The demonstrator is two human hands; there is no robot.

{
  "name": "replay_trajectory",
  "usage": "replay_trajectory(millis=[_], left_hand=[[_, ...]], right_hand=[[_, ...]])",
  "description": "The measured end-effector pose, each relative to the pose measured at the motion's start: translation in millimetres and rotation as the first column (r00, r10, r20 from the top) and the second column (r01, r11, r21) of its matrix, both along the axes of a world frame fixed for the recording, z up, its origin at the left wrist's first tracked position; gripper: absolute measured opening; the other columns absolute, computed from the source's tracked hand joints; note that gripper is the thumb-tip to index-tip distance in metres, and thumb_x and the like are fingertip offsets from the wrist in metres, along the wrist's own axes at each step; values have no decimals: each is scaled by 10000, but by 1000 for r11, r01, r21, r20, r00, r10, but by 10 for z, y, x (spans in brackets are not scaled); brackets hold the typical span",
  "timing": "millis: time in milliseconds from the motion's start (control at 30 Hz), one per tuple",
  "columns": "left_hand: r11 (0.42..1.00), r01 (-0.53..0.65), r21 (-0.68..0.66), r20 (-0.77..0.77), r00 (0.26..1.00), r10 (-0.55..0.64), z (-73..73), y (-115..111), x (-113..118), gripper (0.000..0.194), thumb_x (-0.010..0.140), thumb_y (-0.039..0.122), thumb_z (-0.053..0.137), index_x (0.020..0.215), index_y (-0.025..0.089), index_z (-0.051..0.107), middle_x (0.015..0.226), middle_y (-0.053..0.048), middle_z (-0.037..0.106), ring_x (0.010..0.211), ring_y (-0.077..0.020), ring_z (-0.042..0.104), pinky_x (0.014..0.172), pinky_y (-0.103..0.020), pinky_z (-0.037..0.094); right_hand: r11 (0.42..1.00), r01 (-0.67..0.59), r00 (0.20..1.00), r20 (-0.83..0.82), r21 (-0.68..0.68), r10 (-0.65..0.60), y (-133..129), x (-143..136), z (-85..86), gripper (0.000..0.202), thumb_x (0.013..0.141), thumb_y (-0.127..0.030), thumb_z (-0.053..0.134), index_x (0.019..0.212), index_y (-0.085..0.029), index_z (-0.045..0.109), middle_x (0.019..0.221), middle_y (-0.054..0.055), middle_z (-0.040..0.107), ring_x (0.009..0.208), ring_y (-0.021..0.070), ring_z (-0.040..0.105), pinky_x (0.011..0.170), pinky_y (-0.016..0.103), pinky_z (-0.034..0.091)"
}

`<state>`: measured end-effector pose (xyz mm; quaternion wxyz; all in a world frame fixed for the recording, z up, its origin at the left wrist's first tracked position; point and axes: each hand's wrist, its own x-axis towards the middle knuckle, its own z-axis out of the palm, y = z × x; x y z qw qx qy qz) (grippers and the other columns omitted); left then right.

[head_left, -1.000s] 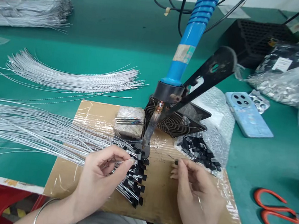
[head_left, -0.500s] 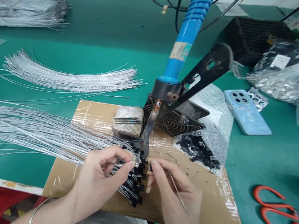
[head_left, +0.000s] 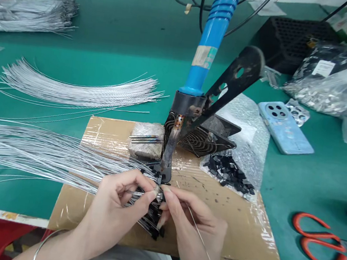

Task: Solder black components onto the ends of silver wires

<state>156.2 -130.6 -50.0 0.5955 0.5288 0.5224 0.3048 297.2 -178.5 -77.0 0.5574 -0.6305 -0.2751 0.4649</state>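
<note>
My left hand (head_left: 122,208) is closed in a pinch, thumb against forefinger, on a small silvery metal connector piece (head_left: 158,195). Close against it, my right hand (head_left: 194,229) pinches a tiny black connector part, now mostly hidden by the fingertips. A thin silvery wire (head_left: 197,230) runs out of the right hand across the palm side toward the wrist. Under both hands lie white wires (head_left: 47,152) with black connector ends (head_left: 153,220). Just above the fingertips points the tip of a blue-handled soldering iron (head_left: 171,146), held in a black stand (head_left: 234,84).
Cardboard (head_left: 242,239) covers the work spot. Around it are a tip-cleaning block (head_left: 146,147), a fan (head_left: 197,139), black pieces (head_left: 228,172) on bubble wrap, a phone (head_left: 286,127), orange scissors (head_left: 321,241), a wire bundle (head_left: 80,91) and a bag of metal parts (head_left: 320,95).
My right hand has moved left, bringing the black connector part up to the metal piece in my left hand. The left hand has stayed nearly in place.
</note>
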Motion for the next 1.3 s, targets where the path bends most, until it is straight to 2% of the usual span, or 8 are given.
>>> replay_trajectory(millis=[267, 600, 867, 1300], left_hand=[[998, 10, 61, -59, 998, -6, -4, 7, 24, 144, 884, 206, 653, 751, 197, 707, 741, -36, 761, 717, -165, 686, 592, -248, 487], [998, -10, 58, -81, 997, 15, -19, -7, 21, 136, 872, 214, 672, 747, 184, 717, 753, -46, 775, 623, -132, 634, 543, -226, 461], [999, -43, 19, 18, 999, 42, -9, 8, 27, 114, 857, 180, 704, 744, 182, 721, 761, -32, 777, 664, -119, 676, 620, -190, 544], [998, -55, 14, 48, 997, 54, -16, 10, 28, 134, 844, 126, 706, 722, 174, 736, 758, -25, 781, 696, -110, 707, 644, -158, 550]], right_hand=[[998, 22, 999, -34, -52, -23, 5, -11, 16, 116, 831, -352, 830, 794, -246, 858, 604, -8, 716, 461, 111, 621, 480, 209, 519], [997, 27, 998, -55, -75, -31, 2, -25, 13, 119, 822, -357, 841, 783, -246, 854, 598, -13, 716, 459, 100, 623, 479, 189, 507], [997, 28, 999, -39, -67, -31, 1, -15, 8, 170, 817, -387, 850, 785, -220, 848, 595, 3, 711, 455, 128, 634, 470, 224, 548], [999, 18, 995, -95, -41, -22, -20, -41, -16, 96, 835, -342, 838, 797, -257, 863, 598, -16, 706, 453, 94, 611, 469, 186, 530]])
